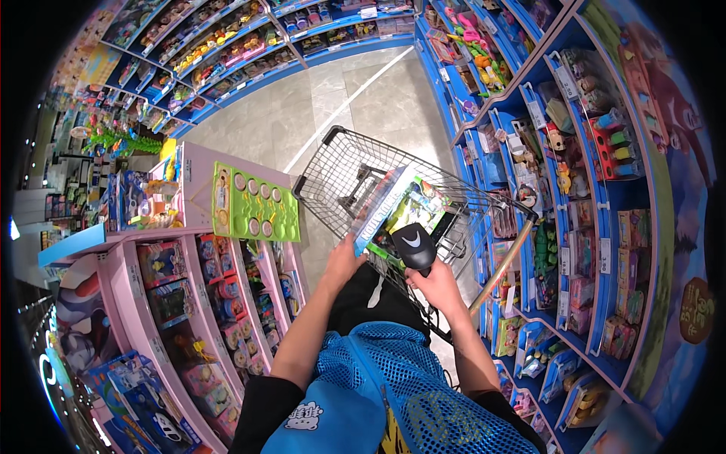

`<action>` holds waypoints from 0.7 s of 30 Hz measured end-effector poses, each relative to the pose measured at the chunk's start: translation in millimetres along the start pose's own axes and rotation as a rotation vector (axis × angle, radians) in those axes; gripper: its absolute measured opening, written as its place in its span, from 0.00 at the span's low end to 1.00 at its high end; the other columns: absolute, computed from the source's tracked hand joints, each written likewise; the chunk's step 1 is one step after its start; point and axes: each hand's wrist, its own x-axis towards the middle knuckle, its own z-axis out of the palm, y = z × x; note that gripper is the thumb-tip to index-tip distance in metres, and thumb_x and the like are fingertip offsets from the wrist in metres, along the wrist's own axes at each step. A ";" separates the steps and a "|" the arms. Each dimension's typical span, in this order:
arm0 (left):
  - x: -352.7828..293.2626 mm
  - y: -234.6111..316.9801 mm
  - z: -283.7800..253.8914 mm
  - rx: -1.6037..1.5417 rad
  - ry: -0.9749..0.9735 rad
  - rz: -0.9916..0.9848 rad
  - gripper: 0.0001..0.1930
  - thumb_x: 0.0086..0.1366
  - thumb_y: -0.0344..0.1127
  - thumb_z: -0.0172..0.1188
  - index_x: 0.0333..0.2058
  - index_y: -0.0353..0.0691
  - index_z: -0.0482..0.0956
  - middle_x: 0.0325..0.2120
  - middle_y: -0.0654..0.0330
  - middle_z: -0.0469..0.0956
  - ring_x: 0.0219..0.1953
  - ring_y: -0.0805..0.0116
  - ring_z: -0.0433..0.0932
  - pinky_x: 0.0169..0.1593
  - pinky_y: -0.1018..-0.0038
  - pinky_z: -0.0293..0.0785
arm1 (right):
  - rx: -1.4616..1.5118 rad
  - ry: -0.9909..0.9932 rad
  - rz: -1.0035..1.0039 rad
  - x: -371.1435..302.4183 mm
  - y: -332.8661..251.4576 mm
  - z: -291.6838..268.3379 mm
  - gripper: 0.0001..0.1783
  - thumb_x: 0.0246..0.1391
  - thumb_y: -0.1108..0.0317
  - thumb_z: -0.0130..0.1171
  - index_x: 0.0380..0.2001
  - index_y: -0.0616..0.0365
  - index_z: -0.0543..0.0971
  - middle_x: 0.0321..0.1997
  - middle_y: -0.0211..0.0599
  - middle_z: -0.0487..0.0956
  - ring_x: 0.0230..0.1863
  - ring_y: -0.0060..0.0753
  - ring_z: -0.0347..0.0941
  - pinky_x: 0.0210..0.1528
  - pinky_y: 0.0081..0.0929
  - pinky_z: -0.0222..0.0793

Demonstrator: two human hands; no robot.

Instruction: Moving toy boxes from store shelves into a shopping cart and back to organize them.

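My right hand (pixel 436 284) is closed round the handle of a black handheld barcode scanner (pixel 414 244), whose head lies over the near part of a boxed toy. That toy box (pixel 423 203) has a colourful green and yellow front and a blue-and-white side, and is tilted above the cart. Gripping its near left corner is my left hand (pixel 345 261), the fingers partly hidden behind the box. Beneath and beyond stands a black wire shopping cart (pixel 325 155), with a gold-coloured handle bar (pixel 503 267) on its right side.
Pink shelves (pixel 125 284) of packaged toys stand on my left, with a green toy panel (pixel 255 203) jutting toward the cart. Blue shelving (pixel 556 321) lines the right, and more stocked shelves (pixel 227 64) curve across the far side. Grey tiled floor (pixel 302 91) lies between. A blue mesh bag (pixel 439 386) hangs at my front.
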 end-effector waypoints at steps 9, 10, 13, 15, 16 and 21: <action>-41.0 -15.1 -48.4 -0.271 0.152 0.092 0.16 0.61 0.41 0.65 0.40 0.33 0.78 0.34 0.48 0.81 0.39 0.50 0.81 0.45 0.60 0.76 | 0.105 -0.077 0.028 9.0 -17.3 11.4 0.17 0.54 0.70 0.65 0.43 0.67 0.74 0.28 0.38 0.83 0.29 0.27 0.83 0.32 0.27 0.79; -47.7 -14.6 -54.1 -0.343 0.124 0.093 0.16 0.63 0.42 0.64 0.40 0.34 0.78 0.33 0.49 0.82 0.38 0.52 0.82 0.44 0.61 0.77 | 0.109 -0.101 0.047 12.5 -11.1 13.7 0.16 0.54 0.71 0.65 0.43 0.68 0.74 0.29 0.38 0.83 0.29 0.27 0.82 0.31 0.26 0.79; -76.3 -6.4 -78.1 -0.418 0.113 0.115 0.12 0.66 0.39 0.61 0.39 0.34 0.78 0.33 0.50 0.81 0.37 0.56 0.82 0.44 0.64 0.77 | 0.078 -0.157 0.012 15.4 -22.9 21.0 0.15 0.54 0.72 0.64 0.42 0.70 0.75 0.29 0.40 0.84 0.29 0.28 0.83 0.32 0.27 0.79; -95.0 -9.3 -86.8 -0.490 0.183 0.142 0.11 0.65 0.36 0.61 0.37 0.33 0.77 0.30 0.49 0.81 0.34 0.57 0.82 0.41 0.64 0.78 | 0.083 -0.192 -0.024 20.7 -26.7 32.0 0.12 0.54 0.73 0.64 0.39 0.71 0.77 0.28 0.42 0.84 0.29 0.29 0.83 0.32 0.27 0.79; -104.6 -5.6 -95.1 -0.507 0.196 0.147 0.11 0.66 0.36 0.60 0.37 0.33 0.77 0.30 0.50 0.80 0.34 0.57 0.82 0.41 0.65 0.78 | 0.072 -0.238 -0.039 22.9 -32.9 36.4 0.13 0.54 0.73 0.63 0.39 0.73 0.78 0.27 0.42 0.84 0.29 0.29 0.84 0.33 0.27 0.79; -150.3 -23.3 -122.6 -0.670 0.355 0.063 0.10 0.68 0.37 0.59 0.39 0.34 0.77 0.31 0.53 0.80 0.35 0.62 0.81 0.42 0.67 0.77 | -0.002 -0.418 -0.127 25.3 -83.4 78.6 0.07 0.56 0.76 0.61 0.36 0.70 0.79 0.29 0.40 0.83 0.28 0.31 0.83 0.32 0.27 0.79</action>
